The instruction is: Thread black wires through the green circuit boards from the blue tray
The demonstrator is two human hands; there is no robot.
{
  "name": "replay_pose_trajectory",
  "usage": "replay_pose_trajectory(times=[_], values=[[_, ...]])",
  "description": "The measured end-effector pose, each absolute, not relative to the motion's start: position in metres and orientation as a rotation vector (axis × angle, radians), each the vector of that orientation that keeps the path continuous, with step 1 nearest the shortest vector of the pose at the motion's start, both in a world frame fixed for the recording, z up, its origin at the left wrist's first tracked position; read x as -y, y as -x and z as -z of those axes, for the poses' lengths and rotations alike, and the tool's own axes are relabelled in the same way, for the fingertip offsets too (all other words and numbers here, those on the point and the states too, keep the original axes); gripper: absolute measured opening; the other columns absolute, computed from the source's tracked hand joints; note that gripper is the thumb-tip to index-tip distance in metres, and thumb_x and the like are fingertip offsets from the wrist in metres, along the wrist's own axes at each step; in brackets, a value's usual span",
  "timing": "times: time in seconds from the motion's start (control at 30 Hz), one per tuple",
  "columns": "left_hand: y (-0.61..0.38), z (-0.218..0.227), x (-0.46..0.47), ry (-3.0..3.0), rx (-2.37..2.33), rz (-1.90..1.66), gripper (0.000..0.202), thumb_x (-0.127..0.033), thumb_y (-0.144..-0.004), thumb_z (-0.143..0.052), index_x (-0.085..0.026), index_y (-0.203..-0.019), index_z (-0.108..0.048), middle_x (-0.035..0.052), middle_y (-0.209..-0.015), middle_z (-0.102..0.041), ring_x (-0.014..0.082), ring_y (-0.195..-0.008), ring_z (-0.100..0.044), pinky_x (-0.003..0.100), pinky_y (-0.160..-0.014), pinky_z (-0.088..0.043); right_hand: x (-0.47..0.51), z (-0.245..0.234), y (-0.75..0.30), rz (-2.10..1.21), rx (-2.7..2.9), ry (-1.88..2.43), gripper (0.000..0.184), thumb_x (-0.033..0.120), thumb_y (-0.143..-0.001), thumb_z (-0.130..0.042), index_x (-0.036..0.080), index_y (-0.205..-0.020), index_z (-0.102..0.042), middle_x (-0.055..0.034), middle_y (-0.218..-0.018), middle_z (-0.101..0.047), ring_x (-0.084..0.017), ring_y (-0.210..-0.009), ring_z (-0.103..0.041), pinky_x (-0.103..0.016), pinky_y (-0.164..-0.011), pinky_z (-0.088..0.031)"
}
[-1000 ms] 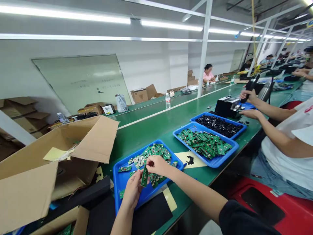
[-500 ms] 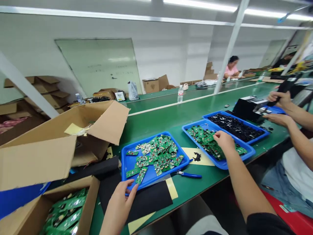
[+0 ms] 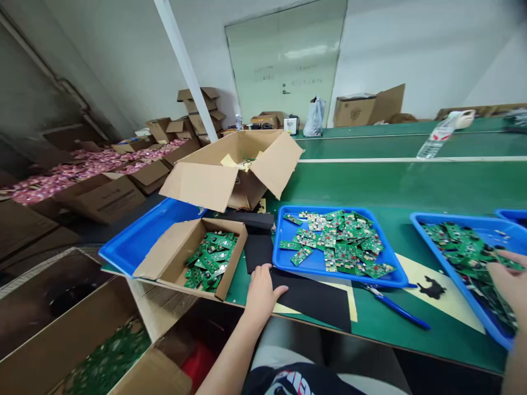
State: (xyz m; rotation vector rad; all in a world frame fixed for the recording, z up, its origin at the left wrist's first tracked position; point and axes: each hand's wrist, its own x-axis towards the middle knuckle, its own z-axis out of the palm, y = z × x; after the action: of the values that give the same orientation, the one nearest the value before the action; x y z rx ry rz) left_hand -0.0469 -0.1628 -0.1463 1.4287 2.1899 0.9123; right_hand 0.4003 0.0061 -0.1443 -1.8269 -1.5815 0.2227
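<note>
My left hand [image 3: 262, 291] rests on the black sheet [image 3: 315, 296] at the table's front edge, thumb spread and nothing seen in its fingers. Just left of it stands a small open cardboard box [image 3: 234, 263] of green circuit boards [image 3: 212, 255]. Beyond the sheet lies a blue tray [image 3: 284, 263] with a heap of circuit boards [image 3: 349, 238]. At the right edge of the view, my right hand [image 3: 510, 280] is over a second blue tray [image 3: 465, 285], its fingers closed on a circuit board [image 3: 513, 263]. Part of that hand is cut off.
Blue-handled pliers [image 3: 399, 308] lie between the trays, near yellow paper [image 3: 457, 299] with a black patch. A large open carton [image 3: 201, 184] stands behind the small box, beside an empty-looking blue tray [image 3: 144, 236]. A water bottle [image 3: 438, 137] stands farther back. Below left is a carton of boards [image 3: 111, 356].
The view has swung left. My left hand has moved from the near corner of the middle tray to the black sheet beside the small box. My right hand stays at the right tray.
</note>
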Motion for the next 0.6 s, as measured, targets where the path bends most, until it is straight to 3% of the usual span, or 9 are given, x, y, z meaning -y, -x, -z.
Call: replay_pose_trajectory(times=[0.07,0.13,0.2,0.23,0.33,0.43,0.6], values=[[0.045,0.148,0.163,-1.352,-2.151,-0.957,0.047,-0.017,-0.06,-0.074,-0.017,-0.103,-0.056,0.0032,-0.084,-0.055,0.0246,-0.088,-0.058,0.041,-0.086,-0.044,0.007,0.138,-0.353,-0.265,1.612,1.871,0.041,0.051,-0.076,-0.042,0.033,-0.107,-0.06,-0.0203,-0.074,-0.058,-0.043,-0.079,-0.059,-0.061,-0.063,-0.039],[0.046,0.149,0.164,-1.265,-2.094,-1.008,0.045,-0.015,-0.062,-0.07,-0.017,-0.105,-0.055,-0.001,-0.076,-0.053,0.0192,-0.075,-0.057,0.035,-0.078,-0.046,0.026,0.133,-0.3,-0.511,1.845,1.652,0.033,0.047,-0.078,-0.045,0.032,-0.102,-0.062,-0.0162,-0.094,-0.064,-0.031,-0.078,-0.064,-0.049,-0.07,-0.049],[0.046,0.148,0.166,-1.184,-2.009,-1.048,0.038,-0.018,-0.066,-0.066,-0.016,-0.102,-0.057,-0.0044,-0.067,-0.05,0.0144,-0.062,-0.054,0.029,-0.067,-0.047,0.046,0.134,-0.251,-0.736,2.073,1.387,0.028,0.045,-0.079,-0.051,0.029,-0.096,-0.066,-0.0096,-0.102,-0.066,-0.026,-0.087,-0.065,-0.039,-0.074,-0.053],[0.046,0.147,0.168,-1.15,-1.957,-1.064,0.032,-0.021,-0.068,-0.065,-0.016,-0.098,-0.059,-0.0048,-0.064,-0.05,0.0131,-0.058,-0.053,0.027,-0.063,-0.046,0.057,0.136,-0.229,-0.859,2.204,1.199,0.027,0.042,-0.082,-0.049,0.026,-0.095,-0.067,-0.0103,-0.105,-0.066,-0.026,-0.091,-0.064,-0.038,-0.076,-0.054],[0.043,0.142,0.175,-1.079,-1.793,-1.097,0.02,-0.03,-0.073,-0.06,-0.013,-0.083,-0.062,-0.001,-0.063,-0.057,0.013,-0.058,-0.055,0.024,-0.058,-0.045,0.083,0.143,-0.175,-0.987,2.332,0.87,0.028,0.029,-0.088,-0.042,0.021,-0.098,-0.067,-0.0111,-0.102,-0.065,-0.022,-0.08,-0.065,-0.035,-0.067,-0.054],[0.037,0.135,0.183,-1.037,-1.689,-1.117,0.024,-0.035,-0.075,-0.056,-0.013,-0.077,-0.064,0.0007,-0.062,-0.058,0.012,-0.056,-0.053,0.022,-0.054,-0.042,0.097,0.149,-0.137,-0.951,2.358,0.682,0.03,0.02,-0.089,-0.039,0.021,-0.101,-0.066,-0.0108,-0.102,-0.064,-0.022,-0.089,-0.064,-0.037,-0.078,-0.053],[0.031,0.13,0.19,-1.015,-1.651,-1.148,0.023,-0.034,-0.074,-0.058,-0.013,-0.073,-0.066,-0.0021,-0.056,-0.05,0.0086,-0.049,-0.04,0.018,-0.044,-0.03,0.098,0.148,-0.107,-0.952,2.357,0.578,0.025,0.021,-0.09,-0.042,0.02,-0.092,-0.066,-0.0098,-0.093,-0.063,-0.021,-0.083,-0.063,-0.034,-0.074,-0.052]])
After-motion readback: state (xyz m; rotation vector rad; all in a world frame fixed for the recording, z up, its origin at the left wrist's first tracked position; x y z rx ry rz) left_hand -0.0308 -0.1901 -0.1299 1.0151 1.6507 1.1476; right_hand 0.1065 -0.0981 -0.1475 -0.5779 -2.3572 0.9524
